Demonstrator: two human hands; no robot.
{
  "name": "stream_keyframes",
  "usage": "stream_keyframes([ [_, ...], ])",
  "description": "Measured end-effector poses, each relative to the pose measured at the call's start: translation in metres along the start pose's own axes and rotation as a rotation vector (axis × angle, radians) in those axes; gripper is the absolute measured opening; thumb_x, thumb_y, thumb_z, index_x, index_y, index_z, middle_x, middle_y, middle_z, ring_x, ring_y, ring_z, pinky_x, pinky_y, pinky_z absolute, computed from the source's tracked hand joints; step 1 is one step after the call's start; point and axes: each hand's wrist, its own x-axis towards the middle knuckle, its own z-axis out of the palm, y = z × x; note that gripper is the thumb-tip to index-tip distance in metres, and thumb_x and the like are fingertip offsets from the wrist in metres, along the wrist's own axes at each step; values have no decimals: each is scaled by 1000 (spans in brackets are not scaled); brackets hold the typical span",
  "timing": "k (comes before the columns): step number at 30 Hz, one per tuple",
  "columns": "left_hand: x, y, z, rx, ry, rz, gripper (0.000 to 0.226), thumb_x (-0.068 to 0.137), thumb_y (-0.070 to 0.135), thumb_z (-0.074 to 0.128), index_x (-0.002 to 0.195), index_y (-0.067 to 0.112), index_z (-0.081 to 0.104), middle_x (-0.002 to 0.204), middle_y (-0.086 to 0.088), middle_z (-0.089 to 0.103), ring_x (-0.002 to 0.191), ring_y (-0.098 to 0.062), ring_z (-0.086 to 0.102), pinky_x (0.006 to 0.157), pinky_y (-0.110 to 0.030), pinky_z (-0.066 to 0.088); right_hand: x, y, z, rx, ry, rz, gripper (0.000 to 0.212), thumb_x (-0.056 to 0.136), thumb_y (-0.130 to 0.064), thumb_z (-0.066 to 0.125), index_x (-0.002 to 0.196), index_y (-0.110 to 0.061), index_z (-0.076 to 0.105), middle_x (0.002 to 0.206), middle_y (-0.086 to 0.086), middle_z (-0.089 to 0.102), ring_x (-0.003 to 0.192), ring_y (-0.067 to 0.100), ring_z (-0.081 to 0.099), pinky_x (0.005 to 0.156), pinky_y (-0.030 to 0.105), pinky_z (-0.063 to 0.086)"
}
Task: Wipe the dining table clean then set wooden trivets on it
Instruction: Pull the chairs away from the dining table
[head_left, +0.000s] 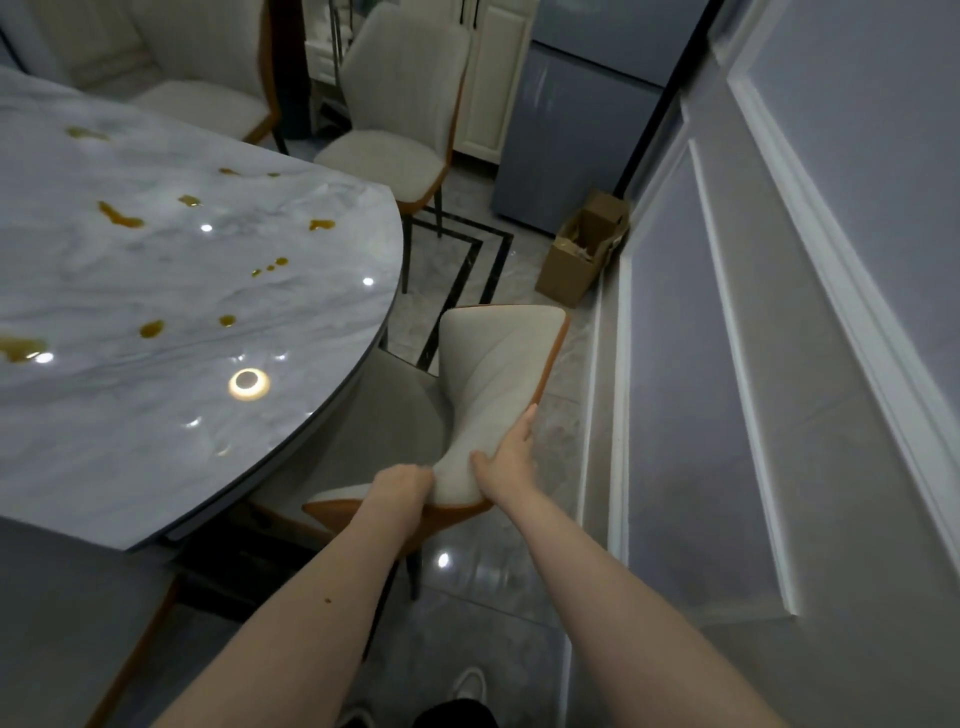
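The round grey marble dining table (156, 291) fills the left of the view, with several amber liquid spills (120, 217) scattered over its glossy top. A cream chair with an orange-brown back (498, 374) stands tucked at the table's right edge. My left hand (400, 486) grips the near side of its backrest. My right hand (506, 457) holds the backrest's outer edge, fingers stretched along the orange rim and thumb on the cream front. No cloth or wooden trivets are in view.
Two more cream chairs (395, 104) stand beyond the table. An open cardboard box (582, 254) sits on the floor by a grey fridge (576, 130). A panelled wall (779, 364) runs close on the right, leaving a narrow tiled passage (467, 597).
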Motion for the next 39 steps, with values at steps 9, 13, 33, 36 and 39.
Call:
stream_keyframes([
  [9, 7, 7, -37, 25, -286, -29, 80, 72, 24, 80, 140, 12, 40, 137, -9, 49, 124, -31, 49, 103, -42, 42, 0, -2, -31, 41, -94, -47, 99, 85, -25, 69, 153, -11, -2, 156, 14, 18, 140, 30, 29, 113, 40, 33],
  [13, 21, 14, -70, 57, -407, -11, 83, 71, 29, 80, 143, 17, 39, 139, -6, 47, 124, -31, 48, 101, -43, 43, 14, -3, -61, -28, -43, -106, 62, 92, -21, 61, 144, -6, 31, 146, 12, 37, 134, 27, 38, 109, 33, 32],
  [33, 203, 151, -209, -291, 282, -100, 29, 95, 20, 46, 123, 15, 52, 121, -9, 57, 111, -29, 56, 95, -39, 46, 234, -5, -219, -117, -77, -187, 64, 94, -27, 56, 148, -11, 25, 146, 13, 38, 126, 28, 48, 106, 41, 42],
  [36, 237, 162, -228, -247, 262, -103, 33, 95, 19, 45, 127, 16, 49, 125, -8, 55, 114, -29, 54, 94, -39, 45, 266, -9, -233, -113, -89, -195, 63, 94, -28, 56, 148, -12, 26, 146, 13, 39, 126, 27, 48, 106, 41, 42],
  [39, 284, 172, -247, -220, 237, -98, 30, 94, 19, 47, 124, 15, 51, 123, -8, 56, 110, -28, 56, 88, -35, 45, 311, -14, -243, -118, -97, -189, 63, 94, -27, 56, 148, -12, 26, 147, 11, 38, 127, 27, 47, 106, 40, 41],
])
